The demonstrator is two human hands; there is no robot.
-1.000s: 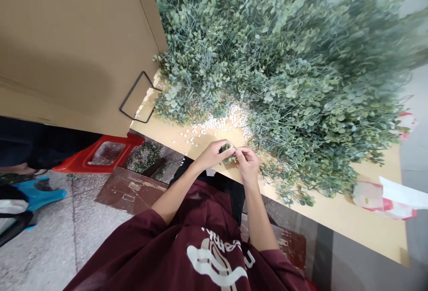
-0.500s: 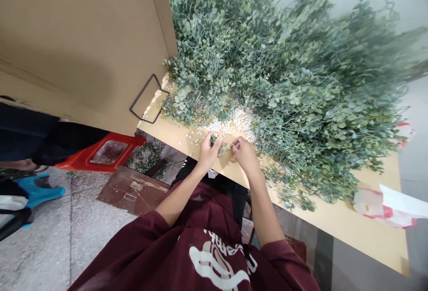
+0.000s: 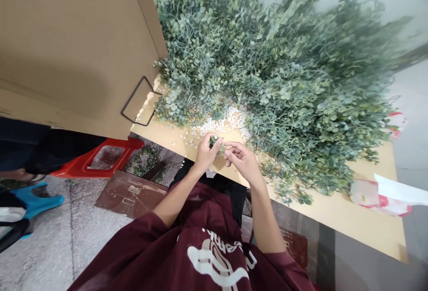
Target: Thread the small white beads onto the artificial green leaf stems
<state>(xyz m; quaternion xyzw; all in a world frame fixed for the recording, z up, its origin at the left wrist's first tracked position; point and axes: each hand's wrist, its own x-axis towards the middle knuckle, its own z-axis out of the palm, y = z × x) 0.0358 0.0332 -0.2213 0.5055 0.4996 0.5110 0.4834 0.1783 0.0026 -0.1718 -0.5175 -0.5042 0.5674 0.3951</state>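
My left hand (image 3: pixel 205 152) is closed around a small green leafy sprig (image 3: pixel 216 143), held just above the near edge of the wooden table (image 3: pixel 337 217). My right hand (image 3: pixel 241 160) sits right beside it, its fingers pinched together at the sprig. A scatter of small white beads (image 3: pixel 223 124) lies on the table just beyond both hands. Behind the beads rises a big heap of green artificial foliage (image 3: pixel 277 81) that covers most of the tabletop.
A large cardboard box (image 3: pixel 73 46) with a black wire handle (image 3: pixel 137 100) stands at the left. Red and blue plastic stools (image 3: pixel 96 159) sit on the floor at the left. A white and red plastic bag (image 3: pixel 381 193) lies on the table's right end.
Both hands have stayed together at the sprig, working it. My right fingers have shifted and now stretch toward the left hand. The view has swung slightly.
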